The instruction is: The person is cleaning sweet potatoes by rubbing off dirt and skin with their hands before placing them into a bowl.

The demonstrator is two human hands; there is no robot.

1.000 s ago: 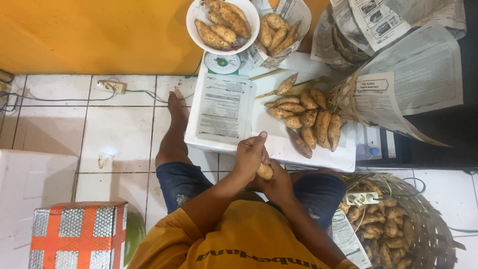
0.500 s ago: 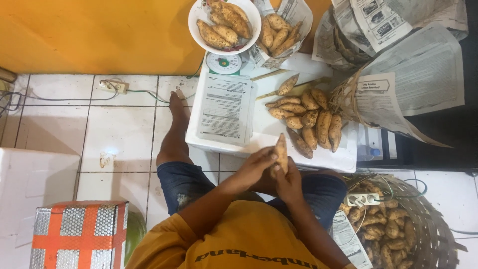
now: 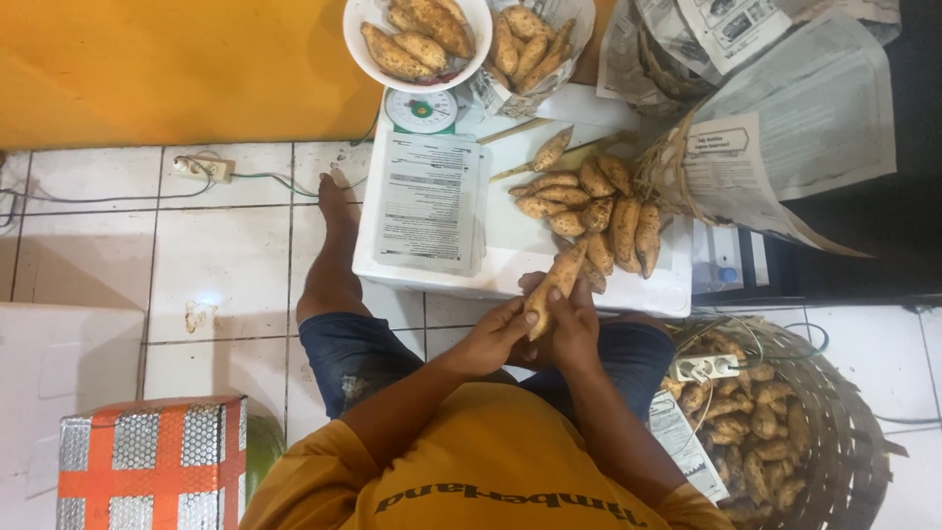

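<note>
A woven basket (image 3: 844, 432) at the right is still being kept well stocked with tubers, so much sorting is judged to be left. On the white low table (image 3: 510, 265), a pile of roughly ten sweet potatoes (image 3: 599, 211) is being built up beside one stack of papers (image 3: 429, 201). One white bowl (image 3: 417, 39) on the scale is being filled with about five. A single sweet potato (image 3: 551, 287) is being pinched upright between the left hand (image 3: 496, 339) and right hand (image 3: 574, 329), above the table's near edge.
</note>
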